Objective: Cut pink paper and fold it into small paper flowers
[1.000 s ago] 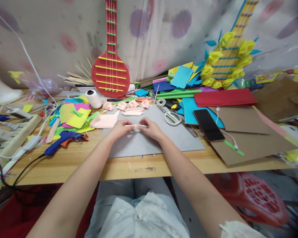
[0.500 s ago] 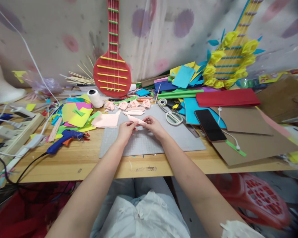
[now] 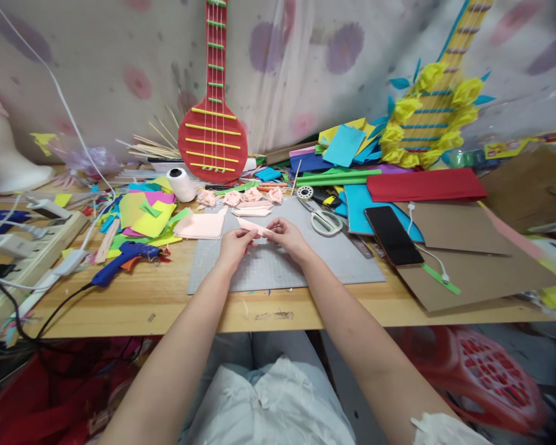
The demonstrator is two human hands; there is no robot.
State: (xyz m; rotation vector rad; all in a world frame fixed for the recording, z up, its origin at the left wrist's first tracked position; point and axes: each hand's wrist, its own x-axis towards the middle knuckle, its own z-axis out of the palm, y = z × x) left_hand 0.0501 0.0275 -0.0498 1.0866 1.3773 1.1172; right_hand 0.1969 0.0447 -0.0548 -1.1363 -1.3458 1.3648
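A narrow piece of pale pink paper [image 3: 251, 226] is pinched between both hands, just above the grey cutting mat [image 3: 287, 272]. My left hand [image 3: 236, 245] grips its middle from the left with thumb and fingers. On the other side, my right hand [image 3: 285, 236] holds its right end, the fingertips nearly meeting the left ones. Right behind lie pink strips [image 3: 254, 208] and a row of several pink paper roses [image 3: 252, 194]. To the left is a stack of pink paper [image 3: 199, 225]; scissors [image 3: 325, 222] with pale handles rest to the right.
A blue glue gun [image 3: 127, 259] and power strip [image 3: 32, 259] lie left, near coloured paper scraps [image 3: 143, 213]. Behind stand a thread spool [image 3: 180, 184] and a red paper lute [image 3: 213, 139]. Rightward are a phone [image 3: 393, 235], cardboard [image 3: 463, 278] and a yellow flowered instrument [image 3: 429, 117].
The view has shifted slightly, so the table things sit a little further right. Both hands keep their hold on the pink paper, with hardly any movement.
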